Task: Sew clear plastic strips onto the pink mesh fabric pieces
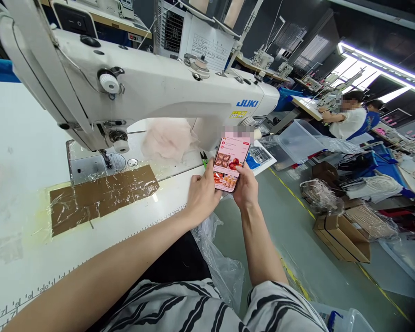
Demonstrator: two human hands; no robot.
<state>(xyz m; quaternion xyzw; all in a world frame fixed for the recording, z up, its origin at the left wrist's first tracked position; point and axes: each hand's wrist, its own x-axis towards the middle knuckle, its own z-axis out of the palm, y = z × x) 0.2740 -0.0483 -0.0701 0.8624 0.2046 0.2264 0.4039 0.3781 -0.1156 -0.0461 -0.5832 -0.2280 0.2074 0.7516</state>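
A smartphone point(231, 161) with a lit, pinkish screen of small pictures is held upright between my two hands, near the table's right end. My left hand point(203, 196) grips its left side, fingers closed behind it. Along the right edge, my right hand point(246, 186) holds the phone, its thumb over the screen. Just left of the phone lies a pair of thread snips point(204, 159) with green handles. A white sewing machine point(166, 87) stands beyond my hands, and a pale pink fabric piece point(169, 138) rests under its arm.
Brown tape point(103, 198) covers part of the white table point(124, 240) before the needle. On the floor to the right are a clear plastic bin point(297, 140) and a cardboard box point(342, 235). A co-worker point(349, 115) sits farther back. Clear plastic sheeting point(223, 263) hangs by my lap.
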